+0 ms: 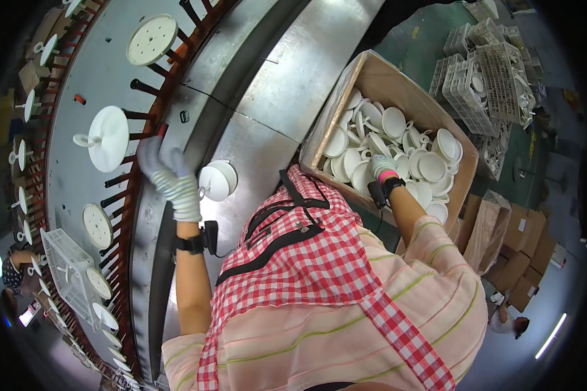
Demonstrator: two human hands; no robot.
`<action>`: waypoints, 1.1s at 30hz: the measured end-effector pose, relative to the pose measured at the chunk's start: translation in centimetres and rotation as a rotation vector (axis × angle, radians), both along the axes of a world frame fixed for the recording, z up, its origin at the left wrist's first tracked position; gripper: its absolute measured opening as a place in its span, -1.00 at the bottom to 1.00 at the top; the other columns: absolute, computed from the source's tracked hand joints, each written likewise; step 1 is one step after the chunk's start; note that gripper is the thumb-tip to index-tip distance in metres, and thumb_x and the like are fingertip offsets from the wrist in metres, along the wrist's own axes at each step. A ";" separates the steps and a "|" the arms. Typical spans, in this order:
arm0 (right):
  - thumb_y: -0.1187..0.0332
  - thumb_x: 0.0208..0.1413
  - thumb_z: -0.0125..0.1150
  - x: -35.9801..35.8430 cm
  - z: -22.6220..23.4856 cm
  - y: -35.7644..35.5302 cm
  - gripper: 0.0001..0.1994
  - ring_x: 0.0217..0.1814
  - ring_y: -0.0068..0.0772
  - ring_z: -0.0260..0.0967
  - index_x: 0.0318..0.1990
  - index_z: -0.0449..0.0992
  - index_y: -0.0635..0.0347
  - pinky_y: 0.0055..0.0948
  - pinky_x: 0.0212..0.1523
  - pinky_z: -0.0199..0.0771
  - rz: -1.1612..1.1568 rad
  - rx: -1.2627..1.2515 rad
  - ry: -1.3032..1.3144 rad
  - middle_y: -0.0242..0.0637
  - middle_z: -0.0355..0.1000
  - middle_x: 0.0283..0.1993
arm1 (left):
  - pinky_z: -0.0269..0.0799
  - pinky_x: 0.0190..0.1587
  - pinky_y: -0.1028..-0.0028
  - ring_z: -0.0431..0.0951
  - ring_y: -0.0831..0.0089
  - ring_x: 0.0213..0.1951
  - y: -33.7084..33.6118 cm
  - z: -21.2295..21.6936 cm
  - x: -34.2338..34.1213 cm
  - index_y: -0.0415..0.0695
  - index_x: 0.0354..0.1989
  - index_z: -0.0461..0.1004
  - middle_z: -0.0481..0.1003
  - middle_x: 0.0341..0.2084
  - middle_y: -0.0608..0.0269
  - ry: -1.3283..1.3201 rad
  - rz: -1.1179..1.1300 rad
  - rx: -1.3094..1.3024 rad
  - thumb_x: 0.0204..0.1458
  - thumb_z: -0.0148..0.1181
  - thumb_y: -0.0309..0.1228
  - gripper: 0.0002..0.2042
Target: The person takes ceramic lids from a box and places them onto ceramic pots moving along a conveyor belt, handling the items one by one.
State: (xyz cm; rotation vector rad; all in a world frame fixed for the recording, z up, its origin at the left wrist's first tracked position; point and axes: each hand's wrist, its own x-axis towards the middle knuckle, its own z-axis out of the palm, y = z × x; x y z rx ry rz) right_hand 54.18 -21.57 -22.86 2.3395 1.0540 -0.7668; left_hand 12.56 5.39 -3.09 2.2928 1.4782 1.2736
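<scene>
My left hand (169,176), in a pale striped glove, is raised at the left beside a row of dark pegs. Its fingers look stretched apart but blurred, with no object visible in them. Left of it, a white round disc with a ring-shaped handle (108,140) stands on the pegs. Below my left hand, a similar white disc (219,182) lies on the metal ledge. My right hand (383,168), gloved too, reaches into a cardboard box (463,133) heaped with such discs. Its fingers are curled among them; what they grip, if anything, is hidden.
A curved conveyor (132,225) with pegs carries several white discs along the left. A white plastic crate (68,267) stands beyond it. Stacked plastic crates (469,78) are at the upper right, brown cartons (522,244) at the lower right. Other people are at the far edges.
</scene>
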 end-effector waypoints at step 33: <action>-0.03 0.11 -0.12 -6.4 26.3 43.9 -0.47 0.10 -0.01 0.24 0.05 0.33 0.22 -0.20 0.11 0.22 0.376 1.549 0.168 -0.02 0.31 0.06 | 0.30 0.01 0.23 0.37 0.04 -0.05 4.5 10.8 3.0 -0.15 -0.12 0.40 0.33 -0.01 0.03 0.176 -0.091 -0.189 -0.12 0.20 -0.33 -0.65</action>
